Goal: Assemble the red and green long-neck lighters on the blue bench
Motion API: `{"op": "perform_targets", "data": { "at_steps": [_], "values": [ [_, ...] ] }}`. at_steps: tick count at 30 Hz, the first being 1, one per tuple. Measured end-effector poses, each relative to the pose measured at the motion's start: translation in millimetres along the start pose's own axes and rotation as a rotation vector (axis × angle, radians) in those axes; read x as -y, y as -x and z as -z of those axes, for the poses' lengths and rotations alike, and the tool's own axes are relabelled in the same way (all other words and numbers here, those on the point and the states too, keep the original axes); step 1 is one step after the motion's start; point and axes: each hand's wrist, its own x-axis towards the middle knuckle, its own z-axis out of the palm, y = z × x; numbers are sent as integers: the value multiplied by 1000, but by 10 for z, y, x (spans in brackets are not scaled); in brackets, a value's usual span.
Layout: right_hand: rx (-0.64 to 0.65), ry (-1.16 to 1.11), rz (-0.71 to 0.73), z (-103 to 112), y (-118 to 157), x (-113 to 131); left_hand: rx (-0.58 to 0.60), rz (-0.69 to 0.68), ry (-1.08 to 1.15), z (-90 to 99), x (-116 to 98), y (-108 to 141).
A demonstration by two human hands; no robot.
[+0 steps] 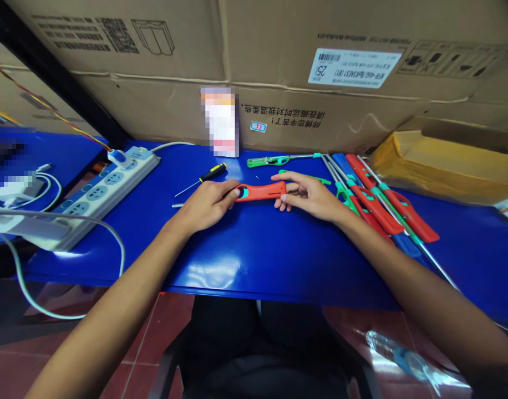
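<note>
Above the blue table I have a red long-reach lighter [262, 192] lying crosswise between my hands. My left hand [208, 205] is closed round its front part, with the thumb by the teal trigger; a bit of metal tube shows to the left of that hand. The fingers and thumb of my right hand [306, 194] hold the handle's butt end. A black and yellow screwdriver [213, 172] lies just beyond my left hand. Behind my right hand are a green lighter [268, 161] and another green piece [316, 177], partly hidden.
Several red, blue and green lighters [387, 208] lie piled at right, near an open cardboard box [437, 166]. A power strip [108, 185] with white cables stands at left. Large cardboard [166, 111] walls the back. A plastic bottle [404, 354] lies on the floor.
</note>
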Motion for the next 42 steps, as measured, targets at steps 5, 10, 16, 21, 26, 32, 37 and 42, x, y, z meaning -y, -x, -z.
{"op": "perform_targets", "data": {
  "at_steps": [5, 10, 16, 21, 26, 32, 37, 42],
  "values": [
    [-29, 118, 32, 25, 3, -34, -57, -53, -115, -35, -3, 21],
    [-147, 488, 165, 5, 33, 5, -60, -111, -88, -75, 13, 13],
    [-154, 722, 385, -137, 52, 147, 61, -124, -83, -64, -44, 26],
    [-156, 727, 442, -194, 55, 121, 118, -106, -143, -72, -125, 34],
    [-163, 682, 404, -208, 54, 36, 128, -86, -268, -76, -165, 26],
    [-133, 672, 391, -213, 56, 54, 118, -93, -289, -77, -196, 40],
    [-182, 640, 351, -206, 45, 98, 85, -79, -353, -64, -225, 68],
    [-306, 574, 265, -130, 10, 66, 20, -55, -348, -28, -138, 72]
  ]
}}
